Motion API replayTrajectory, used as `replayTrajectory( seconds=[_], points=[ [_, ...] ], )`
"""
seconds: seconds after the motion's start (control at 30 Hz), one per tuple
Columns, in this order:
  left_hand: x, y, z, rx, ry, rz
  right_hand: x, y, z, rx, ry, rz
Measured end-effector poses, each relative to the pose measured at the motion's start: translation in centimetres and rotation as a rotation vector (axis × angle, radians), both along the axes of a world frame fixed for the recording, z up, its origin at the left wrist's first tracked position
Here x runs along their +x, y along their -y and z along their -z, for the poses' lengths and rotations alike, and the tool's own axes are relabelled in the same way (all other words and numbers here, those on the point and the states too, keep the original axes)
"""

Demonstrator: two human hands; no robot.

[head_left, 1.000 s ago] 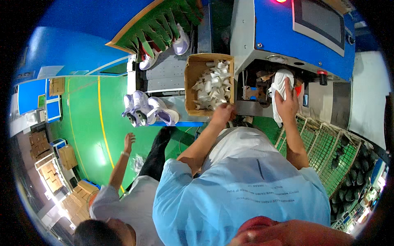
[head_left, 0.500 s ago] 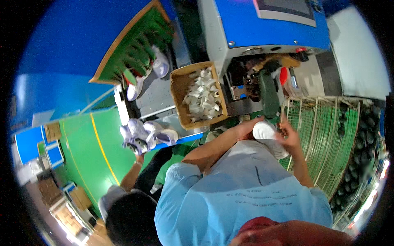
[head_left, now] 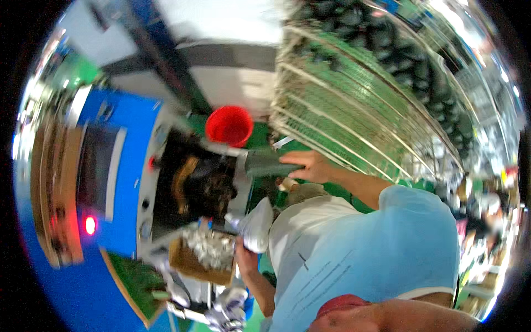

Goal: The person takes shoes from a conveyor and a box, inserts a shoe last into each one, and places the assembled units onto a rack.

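Note:
My left hand (head_left: 246, 258) is closed on a pale white-grey shoe (head_left: 256, 228), held close in front of my shirt and smeared by motion. The fingers of my right hand (head_left: 311, 167) are bent over the near end of a dark green, smooth elongated piece (head_left: 265, 162) at the machine's front. How that piece is fixed is too blurred to tell. Just beyond the left hand, a cardboard box (head_left: 182, 261) holds many small white curved pieces (head_left: 209, 249).
The blue machine (head_left: 126, 182) with its dark cavity (head_left: 191, 188) stands to the left. A red bucket (head_left: 229, 126) is beyond the green piece. A wire-mesh rack (head_left: 343, 105) runs along the right. More shoes (head_left: 228, 307) sit below the box.
My view has swung to the right. The shoe, earlier between both hands, is now in my left hand alone. My right hand has left it and moved onto the dark green piece.

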State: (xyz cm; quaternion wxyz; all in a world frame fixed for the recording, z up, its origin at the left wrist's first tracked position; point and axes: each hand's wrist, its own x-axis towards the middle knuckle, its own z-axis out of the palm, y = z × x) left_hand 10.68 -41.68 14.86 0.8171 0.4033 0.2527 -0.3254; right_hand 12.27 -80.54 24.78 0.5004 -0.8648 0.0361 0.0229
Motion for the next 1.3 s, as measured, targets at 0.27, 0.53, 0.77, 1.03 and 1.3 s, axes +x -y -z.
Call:
replayTrajectory(
  seconds=[0.27, 0.53, 0.77, 1.03, 1.3],
  points=[
    [0.6, 9.0, 3.9, 0.287, -0.019, 0.016, -0.9, 29.4, 1.3, -0.570, -0.544, 0.943],
    [-0.7, 8.9, -0.4, 0.322, 0.050, -0.063, 3.9, 49.5, 14.3, -0.762, -0.410, 0.751],
    [-11.3, -4.0, -5.9, 0.158, 0.289, -0.780, 0.1, 35.9, 14.1, -0.897, -0.076, 0.982],
    [-18.8, -21.9, 5.3, 1.542, 0.023, -0.314, 9.7, 4.2, 7.5, -0.323, -0.087, -0.135],
    [-17.3, -19.2, 13.2, 2.204, -0.038, -0.018, 12.3, -9.4, 5.2, -0.370, -0.090, -0.543]
  ],
)
